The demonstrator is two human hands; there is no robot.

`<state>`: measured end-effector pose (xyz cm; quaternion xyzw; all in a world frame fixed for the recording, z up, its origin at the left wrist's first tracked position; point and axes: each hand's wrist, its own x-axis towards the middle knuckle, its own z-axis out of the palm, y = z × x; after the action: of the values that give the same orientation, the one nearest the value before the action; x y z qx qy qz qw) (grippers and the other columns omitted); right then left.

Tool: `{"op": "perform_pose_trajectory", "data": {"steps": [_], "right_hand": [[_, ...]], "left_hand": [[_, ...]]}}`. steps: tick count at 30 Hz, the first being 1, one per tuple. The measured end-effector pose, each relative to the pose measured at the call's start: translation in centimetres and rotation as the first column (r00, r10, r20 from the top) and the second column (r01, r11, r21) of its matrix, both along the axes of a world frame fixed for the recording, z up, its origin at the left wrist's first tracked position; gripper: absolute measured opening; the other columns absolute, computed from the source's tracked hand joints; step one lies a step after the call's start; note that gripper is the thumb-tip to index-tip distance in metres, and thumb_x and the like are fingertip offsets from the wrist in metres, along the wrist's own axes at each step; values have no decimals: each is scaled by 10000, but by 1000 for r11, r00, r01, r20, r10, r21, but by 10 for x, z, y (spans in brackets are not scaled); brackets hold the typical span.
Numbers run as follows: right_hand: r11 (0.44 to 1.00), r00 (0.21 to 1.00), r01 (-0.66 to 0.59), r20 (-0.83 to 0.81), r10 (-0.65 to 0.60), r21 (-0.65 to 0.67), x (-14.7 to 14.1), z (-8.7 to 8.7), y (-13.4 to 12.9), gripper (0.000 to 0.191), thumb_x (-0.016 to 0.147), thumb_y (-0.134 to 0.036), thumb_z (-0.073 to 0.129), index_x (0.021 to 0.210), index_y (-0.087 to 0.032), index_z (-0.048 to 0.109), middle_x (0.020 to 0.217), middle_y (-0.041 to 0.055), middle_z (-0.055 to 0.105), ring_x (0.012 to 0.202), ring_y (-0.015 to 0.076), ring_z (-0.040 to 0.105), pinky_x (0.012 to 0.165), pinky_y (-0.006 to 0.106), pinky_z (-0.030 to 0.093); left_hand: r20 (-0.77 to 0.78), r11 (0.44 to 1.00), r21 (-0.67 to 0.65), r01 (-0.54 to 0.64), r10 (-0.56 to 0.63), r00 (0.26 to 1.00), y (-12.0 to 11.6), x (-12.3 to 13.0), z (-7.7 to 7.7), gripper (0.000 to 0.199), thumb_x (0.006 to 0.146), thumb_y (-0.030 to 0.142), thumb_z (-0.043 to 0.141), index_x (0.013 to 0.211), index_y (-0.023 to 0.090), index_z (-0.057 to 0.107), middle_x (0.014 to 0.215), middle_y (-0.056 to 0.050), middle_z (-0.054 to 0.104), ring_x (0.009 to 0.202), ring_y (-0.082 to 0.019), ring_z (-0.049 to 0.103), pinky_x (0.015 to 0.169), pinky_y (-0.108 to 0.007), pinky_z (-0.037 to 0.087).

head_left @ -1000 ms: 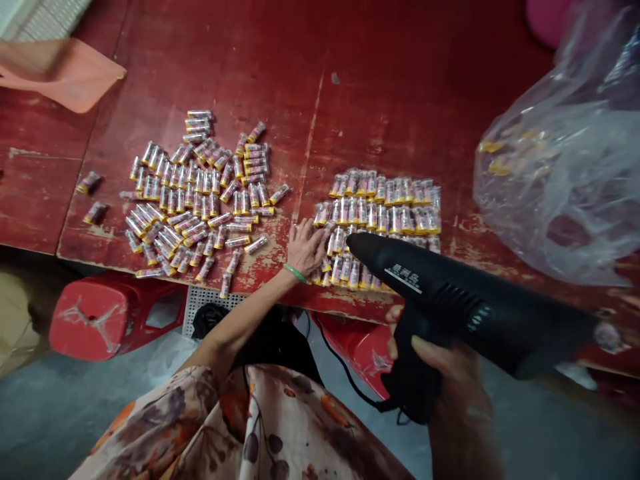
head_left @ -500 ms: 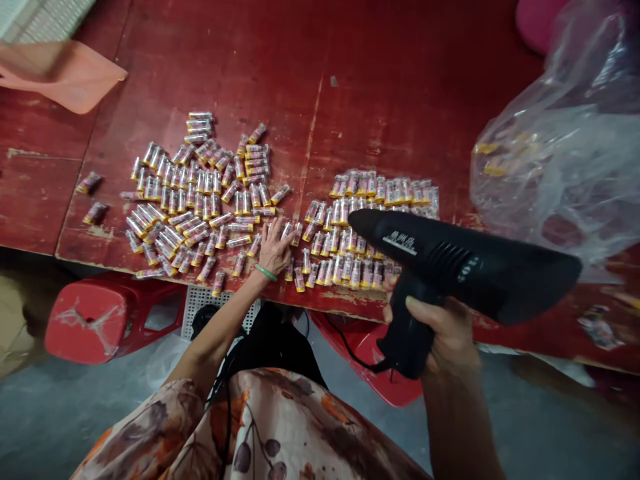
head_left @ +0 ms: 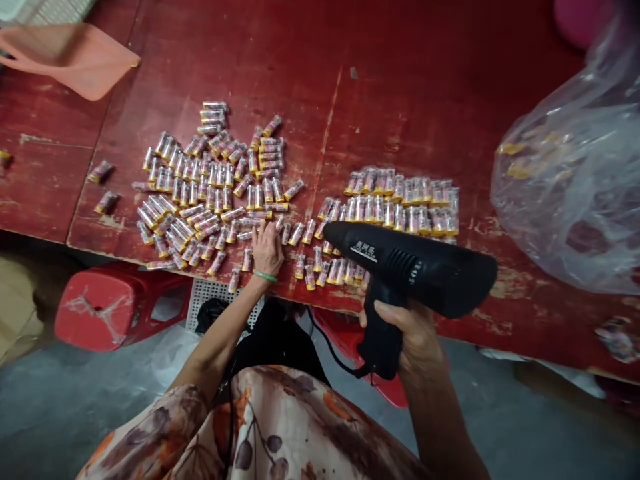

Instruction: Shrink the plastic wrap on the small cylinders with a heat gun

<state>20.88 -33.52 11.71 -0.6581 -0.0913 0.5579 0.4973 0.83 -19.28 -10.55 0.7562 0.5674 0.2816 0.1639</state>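
Dozens of shrink-wrapped batteries [head_left: 200, 187] lie loose beside a packed block [head_left: 400, 207] on the red wooden table [head_left: 400, 120]; your right grip [head_left: 405, 340] clutches a black heat gun [head_left: 415, 267], your left grip [head_left: 267, 250] lies open.

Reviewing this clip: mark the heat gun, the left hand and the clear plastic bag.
Heat gun [head_left: 415, 267]: head view, on the black barrel.
Left hand [head_left: 267, 250]: head view, on the back of the hand.
Clear plastic bag [head_left: 565, 193]: head view, on the bag's middle.
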Motion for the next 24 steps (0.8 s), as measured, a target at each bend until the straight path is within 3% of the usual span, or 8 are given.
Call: {"op": "perform_pose_trajectory", "data": {"steps": [4,8,11,16,20,24], "right_hand": [[995,990,-94,-104,95,13,-18,0,10,306,685,-389,801,874,-170,702,587,12,653,422,167,570,334,255,471],[988,978,-155,-145,150,-25,-29,-3,14,344,647,-394,841,867,-169,703,602,11,662,446,152,584,357,221,457],[987,989,-130,-84,122,-96,-24,-2,5,382,611,-418,863,837,-162,692,567,8,644,430,145,567,359,223,465],[994,999,-35,-5,35,-99,-13,8,-7,401,665,-385,831,995,-216,679,594,-18,651,428,147,551,343,232,463],[996,999,-51,-11,50,-67,-13,11,-3,329,672,-387,821,913,-206,689,590,-10,641,439,154,554,348,246,469],[982,989,-145,-58,139,-123,-14,12,-11,337,660,-410,827,881,-184,709,584,3,637,440,143,543,364,237,459]], "left_hand": [[-6,996,37,-86,87,996,-1,-12,1,402,996,256,382,1333,109,546,1302,-193,650,1389,-293,484,1224,-588,247],[-26,996,80,-43,46,999,-1,-23,5,344,993,292,440,1240,141,625,1191,-173,685,1295,-285,551,1179,-544,335],[-42,996,80,-25,29,999,-4,-25,6,333,973,373,516,1178,159,668,1048,-153,695,1140,-278,619,1133,-524,388],[-70,998,60,29,-25,997,-17,-20,8,329,968,402,544,1194,202,677,957,-102,699,1041,-255,642,1173,-559,312],[-101,992,86,92,-83,991,-27,-16,7,302,969,372,547,1205,253,694,854,-68,683,966,-236,652,1173,-546,310],[-127,996,89,8,3,992,-26,-21,7,304,969,360,544,1213,266,700,836,-65,665,956,-234,644,1156,-547,321]]}}
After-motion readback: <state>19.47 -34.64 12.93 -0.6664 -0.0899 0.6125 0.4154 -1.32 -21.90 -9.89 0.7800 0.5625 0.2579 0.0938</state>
